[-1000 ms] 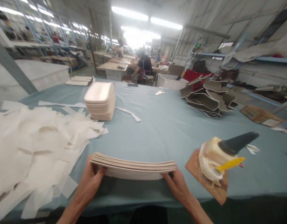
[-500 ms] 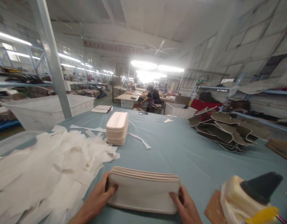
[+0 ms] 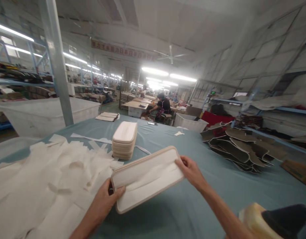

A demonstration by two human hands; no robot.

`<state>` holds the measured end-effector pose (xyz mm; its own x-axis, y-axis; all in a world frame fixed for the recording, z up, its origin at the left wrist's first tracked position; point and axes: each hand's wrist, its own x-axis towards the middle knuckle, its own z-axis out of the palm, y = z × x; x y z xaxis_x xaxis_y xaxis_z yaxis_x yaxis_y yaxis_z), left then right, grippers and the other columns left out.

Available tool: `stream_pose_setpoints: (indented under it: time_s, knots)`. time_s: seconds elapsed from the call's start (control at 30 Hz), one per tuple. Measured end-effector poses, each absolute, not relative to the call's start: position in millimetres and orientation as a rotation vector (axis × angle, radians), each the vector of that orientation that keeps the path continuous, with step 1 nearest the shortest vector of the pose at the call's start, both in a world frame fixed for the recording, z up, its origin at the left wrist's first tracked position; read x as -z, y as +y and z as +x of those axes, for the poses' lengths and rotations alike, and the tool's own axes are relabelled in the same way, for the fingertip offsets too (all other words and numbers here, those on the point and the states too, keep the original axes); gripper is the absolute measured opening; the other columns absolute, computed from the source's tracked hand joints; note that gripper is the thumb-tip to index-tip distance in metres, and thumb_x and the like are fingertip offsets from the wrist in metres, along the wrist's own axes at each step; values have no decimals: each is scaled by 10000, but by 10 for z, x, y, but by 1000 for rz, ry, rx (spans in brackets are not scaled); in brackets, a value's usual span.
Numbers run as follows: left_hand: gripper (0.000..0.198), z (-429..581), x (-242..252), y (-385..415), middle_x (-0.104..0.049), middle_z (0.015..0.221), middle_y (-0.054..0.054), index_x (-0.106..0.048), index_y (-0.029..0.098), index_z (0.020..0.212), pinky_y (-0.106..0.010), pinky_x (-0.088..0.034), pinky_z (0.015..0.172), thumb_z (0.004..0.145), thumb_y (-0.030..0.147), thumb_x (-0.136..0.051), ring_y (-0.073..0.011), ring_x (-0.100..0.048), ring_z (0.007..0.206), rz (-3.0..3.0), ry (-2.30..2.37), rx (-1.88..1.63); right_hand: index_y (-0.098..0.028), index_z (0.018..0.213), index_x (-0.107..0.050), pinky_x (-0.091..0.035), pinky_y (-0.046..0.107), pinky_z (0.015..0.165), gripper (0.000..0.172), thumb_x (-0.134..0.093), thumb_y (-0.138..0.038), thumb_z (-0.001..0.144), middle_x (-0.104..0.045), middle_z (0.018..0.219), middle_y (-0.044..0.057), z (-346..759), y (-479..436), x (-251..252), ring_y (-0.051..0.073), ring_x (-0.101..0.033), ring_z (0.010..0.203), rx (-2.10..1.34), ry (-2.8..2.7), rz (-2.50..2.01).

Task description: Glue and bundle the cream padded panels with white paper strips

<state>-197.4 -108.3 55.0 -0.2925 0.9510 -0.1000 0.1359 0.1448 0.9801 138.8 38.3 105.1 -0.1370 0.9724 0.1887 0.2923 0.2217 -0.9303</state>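
Both my hands hold a stack of cream, rounded-rectangle padded panels above the blue-grey table. My left hand grips its near left end, thumb on top. At the far right end my right hand pinches the corner with closed fingers. The stack is lifted and tilted, its broad face toward me. A taller pile of the same cream panels stands further back on the table.
White cut scraps cover the table's left. A heap of dark grey shaped pieces lies at the right. A cream lump with a black cone sits at the near right. A person works at a distant table.
The stack has been raised off the table and swung toward the far left, its face now turned up to me. My right hand has reached forward with it; the view has tipped up.
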Motion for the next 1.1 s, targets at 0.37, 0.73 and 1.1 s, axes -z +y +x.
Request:
stream_pose_setpoints:
  time_s: [0.37, 0.73, 1.1]
  knots:
    - [786, -2088, -1214, -27, -724, 1343, -138, -613, 166, 1313, -358, -658, 861, 751, 684, -798, -310, -727, 1124, 613, 1381, -1468, -131, 893, -759, -382, 207, 490, 485, -798, -589, 740, -700, 711, 12, 25, 2791, -2221, 110, -538, 577, -1059, -2002, -1145]
    - [781, -2389, -1225, 746, -798, 990, -125, -718, 147, 1092, -332, -622, 678, 609, 750, -825, -276, -750, 868, 276, 1585, -1338, -138, 878, -734, -394, 199, 493, 318, -812, -410, 735, -702, 709, 13, -1201, 4083, -1955, 107, -542, 585, -1227, -1988, -1311]
    - [698, -2732, -1385, 999, -761, 886, -112, -690, 170, 984, -361, -586, 706, 717, 812, -625, -261, -717, 786, 323, 1621, -1136, -132, 931, -743, -358, 220, 476, 530, -834, -573, 651, -681, 694, 1, -1713, 4541, -1610, 110, -518, 564, -1368, -2067, -1332]
